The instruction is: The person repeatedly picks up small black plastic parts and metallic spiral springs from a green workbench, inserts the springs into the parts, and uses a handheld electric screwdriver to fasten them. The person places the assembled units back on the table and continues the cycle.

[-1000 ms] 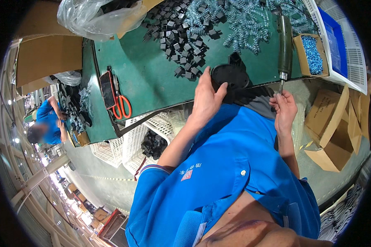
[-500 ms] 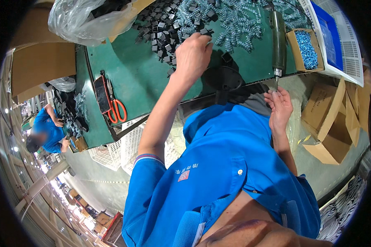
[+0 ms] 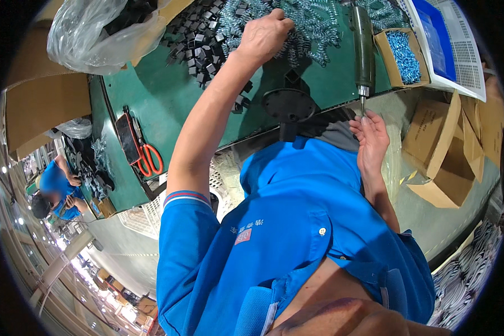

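Observation:
My left hand [image 3: 266, 36] reaches over the bench into the pile of silvery-blue coil springs [image 3: 319, 28]. Its fingers are bent together, and what they pinch, if anything, is hidden. Left of it lies a heap of small black square caps [image 3: 199, 53]. At the bench's front edge, my right hand [image 3: 371, 137] has thumb and fingers closed at the tip of the bit of a dark green power screwdriver [image 3: 363, 53]. Anything small between those fingertips cannot be made out. Between my hands, a black part with a round plate [image 3: 288, 105] sits at the edge.
A cardboard box of bluish screws [image 3: 403, 57] and a white basket [image 3: 465, 73] with a blue tray stand right. Orange-handled scissors [image 3: 150, 161] and a black phone-like slab [image 3: 128, 137] lie left. Open cartons [image 3: 439, 148] are below right. A person [image 3: 59, 187] works far left.
My left hand has moved from the black caps up and right to the springs. My right hand stays at the screwdriver's tip. The whole view has shifted slightly.

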